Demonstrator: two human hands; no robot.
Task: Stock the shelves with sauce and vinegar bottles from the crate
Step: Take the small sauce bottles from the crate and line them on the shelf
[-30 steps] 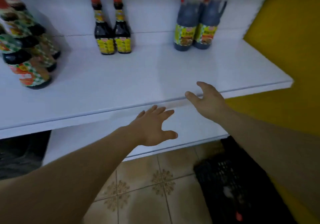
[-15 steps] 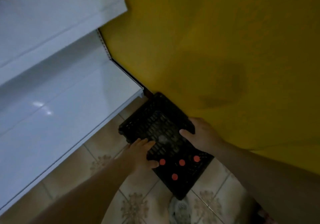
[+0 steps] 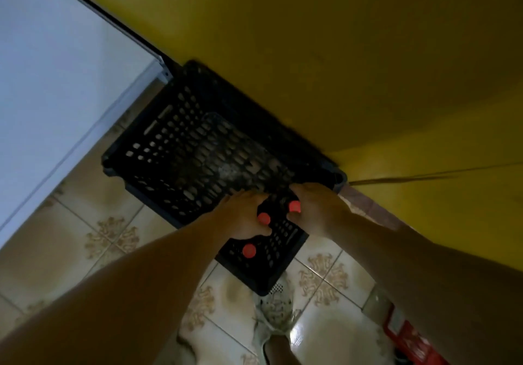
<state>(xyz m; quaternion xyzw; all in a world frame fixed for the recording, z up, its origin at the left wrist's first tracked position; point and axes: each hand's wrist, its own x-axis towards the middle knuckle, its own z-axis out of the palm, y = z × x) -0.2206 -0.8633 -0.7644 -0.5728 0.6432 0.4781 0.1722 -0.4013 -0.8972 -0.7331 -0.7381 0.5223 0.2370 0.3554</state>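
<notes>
A black slotted crate stands on the tiled floor against the yellow wall. Three red-capped dark bottles stand in its near corner. My left hand curls round the neck of one bottle. Just right of it, my right hand curls round the neck of a second bottle. The third bottle stands untouched closer to me, at the crate's near edge. The bottles' bodies are lost in the dark crate. The rest of the crate floor is bare.
The white bottom shelf runs along the left, its corner touching the crate. The yellow wall fills the top and right. My shoe is on the patterned tiles below the crate, and a red object lies at the lower right.
My view swung down from the stocked shelf to the crate. Both hands dropped into the crate's near corner and closed round two bottle necks.
</notes>
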